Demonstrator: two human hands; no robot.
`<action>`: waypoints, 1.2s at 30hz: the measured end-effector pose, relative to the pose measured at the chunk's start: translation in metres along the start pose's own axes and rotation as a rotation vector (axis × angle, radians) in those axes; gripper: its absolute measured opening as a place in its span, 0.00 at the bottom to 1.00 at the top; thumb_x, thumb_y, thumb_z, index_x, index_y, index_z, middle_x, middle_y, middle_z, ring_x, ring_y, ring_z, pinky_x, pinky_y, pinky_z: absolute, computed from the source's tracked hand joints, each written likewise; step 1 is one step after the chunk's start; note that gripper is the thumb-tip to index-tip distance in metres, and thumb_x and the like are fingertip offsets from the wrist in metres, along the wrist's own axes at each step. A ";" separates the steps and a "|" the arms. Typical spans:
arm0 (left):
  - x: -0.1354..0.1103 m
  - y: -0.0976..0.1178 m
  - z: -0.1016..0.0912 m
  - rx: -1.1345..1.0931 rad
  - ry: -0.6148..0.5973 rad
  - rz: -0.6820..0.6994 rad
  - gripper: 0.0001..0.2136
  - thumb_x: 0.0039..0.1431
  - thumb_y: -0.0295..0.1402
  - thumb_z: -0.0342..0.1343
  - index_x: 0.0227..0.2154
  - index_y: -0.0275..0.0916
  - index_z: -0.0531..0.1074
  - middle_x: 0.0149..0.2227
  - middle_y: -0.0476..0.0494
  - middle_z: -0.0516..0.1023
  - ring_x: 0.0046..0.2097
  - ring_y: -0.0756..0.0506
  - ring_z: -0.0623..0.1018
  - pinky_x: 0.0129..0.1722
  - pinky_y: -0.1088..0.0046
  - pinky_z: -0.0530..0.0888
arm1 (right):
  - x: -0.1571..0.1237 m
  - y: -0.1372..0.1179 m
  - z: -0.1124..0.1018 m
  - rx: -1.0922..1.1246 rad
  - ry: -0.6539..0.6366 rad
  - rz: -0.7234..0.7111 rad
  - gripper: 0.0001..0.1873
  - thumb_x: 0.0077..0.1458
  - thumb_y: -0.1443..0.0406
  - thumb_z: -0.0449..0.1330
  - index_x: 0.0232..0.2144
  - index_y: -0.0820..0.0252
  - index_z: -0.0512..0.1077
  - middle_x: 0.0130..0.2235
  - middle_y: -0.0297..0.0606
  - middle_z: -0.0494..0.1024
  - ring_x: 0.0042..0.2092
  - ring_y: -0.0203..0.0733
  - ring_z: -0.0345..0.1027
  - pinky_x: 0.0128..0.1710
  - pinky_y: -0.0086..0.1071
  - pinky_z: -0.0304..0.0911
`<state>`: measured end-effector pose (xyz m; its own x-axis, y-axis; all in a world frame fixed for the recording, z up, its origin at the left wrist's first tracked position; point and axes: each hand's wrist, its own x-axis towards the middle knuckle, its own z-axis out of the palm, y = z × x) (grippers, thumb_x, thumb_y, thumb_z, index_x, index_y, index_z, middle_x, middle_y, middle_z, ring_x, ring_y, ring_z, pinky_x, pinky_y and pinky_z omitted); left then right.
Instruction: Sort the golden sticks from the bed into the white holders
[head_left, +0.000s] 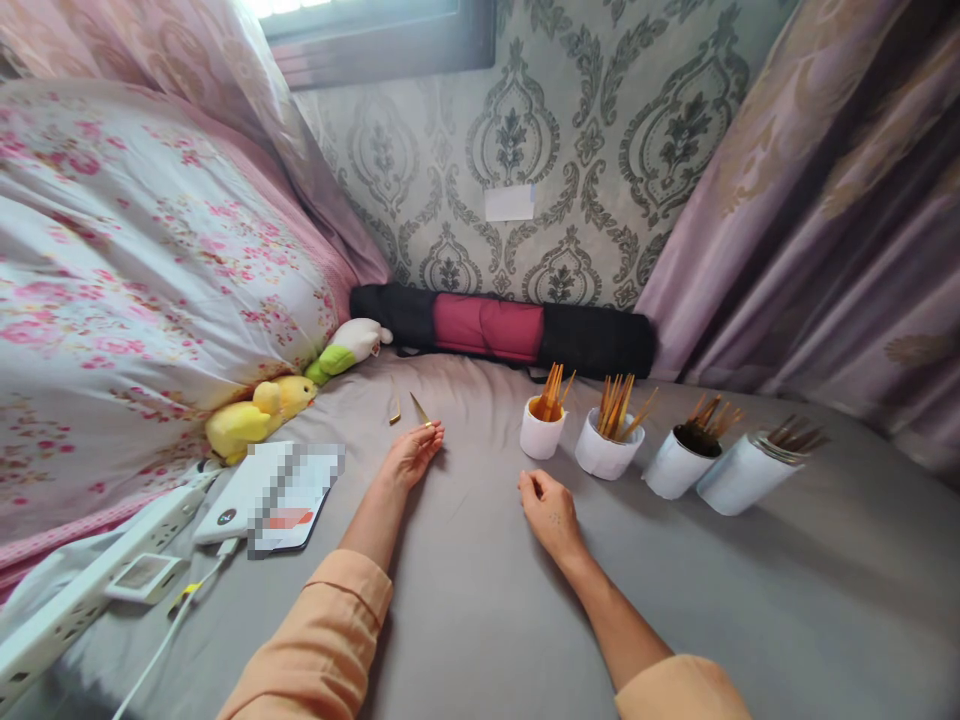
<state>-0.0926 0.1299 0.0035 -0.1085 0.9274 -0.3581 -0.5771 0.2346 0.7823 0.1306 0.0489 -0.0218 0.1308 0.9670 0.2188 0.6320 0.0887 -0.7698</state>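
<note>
The left hand [414, 452], left of the frame's centre, has its fingers loosely gathered, with their tips at the lower end of a gold tool [418, 406]; whether they grip it or only touch it, I cannot tell. The right hand [551, 508], right of centre, is curled nearly closed, and nothing shows in it.

The tool, slim and pointed, looks like metal: likely light, stiff and a little slippery. The end by the fingertips seems the best place to hold it, away from the point. A second gold piece [394, 416] lies just left of it and could get nudged.

Near the right hand, four cups stand in a row at the centre right: first [542, 437], second [607, 457], third [673, 472], fourth [748, 482]. Their white sides would suit a grasp; the sticks [553, 388] rising from them look thin, breakable and easy to catch on a sleeve.

Farther out, at the left, are a power bank [238, 495], a plug strip [101, 590] and a cable [163, 640] near the left sleeve. Plush toys [247, 422] lie above those, and a long bag [489, 328] rests against the wall at the upper centre.
</note>
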 end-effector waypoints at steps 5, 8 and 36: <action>-0.010 -0.010 0.005 -0.012 -0.043 -0.006 0.06 0.49 0.18 0.53 0.31 0.29 0.71 0.26 0.43 0.73 0.24 0.55 0.72 0.25 0.83 0.72 | 0.000 0.000 -0.001 0.012 0.011 -0.006 0.24 0.53 0.51 0.45 0.22 0.61 0.70 0.19 0.36 0.70 0.21 0.34 0.58 0.23 0.26 0.51; -0.017 -0.017 0.008 -0.021 -0.063 -0.007 0.07 0.49 0.18 0.53 0.32 0.29 0.71 0.26 0.44 0.73 0.24 0.56 0.72 0.24 0.83 0.71 | 0.000 -0.001 -0.001 0.016 0.015 -0.009 0.24 0.53 0.51 0.44 0.22 0.61 0.71 0.19 0.38 0.71 0.22 0.35 0.59 0.22 0.26 0.51; -0.094 -0.066 0.044 0.006 -0.276 -0.043 0.11 0.45 0.25 0.58 0.35 0.30 0.72 0.34 0.38 0.75 0.30 0.52 0.73 0.32 0.76 0.71 | 0.003 -0.002 -0.007 0.399 -0.092 0.133 0.24 0.50 0.48 0.48 0.27 0.63 0.70 0.20 0.34 0.69 0.19 0.31 0.58 0.18 0.25 0.53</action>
<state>-0.0087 0.0403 0.0079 0.1412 0.9606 -0.2393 -0.5717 0.2765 0.7725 0.1350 0.0495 -0.0153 0.1115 0.9918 0.0618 0.2673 0.0300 -0.9631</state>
